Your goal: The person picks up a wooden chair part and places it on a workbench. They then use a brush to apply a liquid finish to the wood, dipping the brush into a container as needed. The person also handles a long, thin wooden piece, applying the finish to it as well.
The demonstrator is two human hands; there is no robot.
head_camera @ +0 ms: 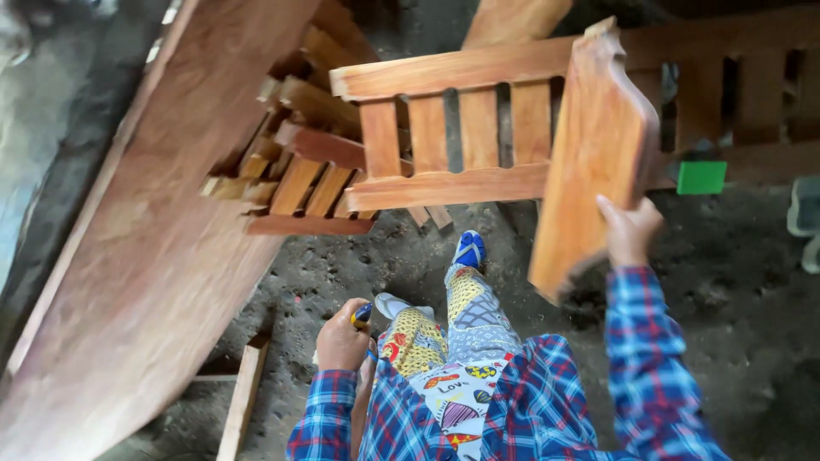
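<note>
My right hand (629,229) grips the lower edge of a reddish wooden slatted frame (478,128), at its flat shaped end board (589,154), holding it tilted up off the ground. Down by my hip, my left hand (342,340) is closed around a small tool with a blue and yellow handle (362,315); the tool's working end is hidden. Both sleeves are blue and red plaid. My patterned trouser legs and a blue shoe (469,249) stand below the frame.
A wide wooden plank (154,239) leans across the left. Several short wood pieces (290,162) are stacked beside it. Another slatted wooden frame (735,94) stands behind at right, with a green block (701,177). A thin wood strip (242,397) lies on the dirt floor.
</note>
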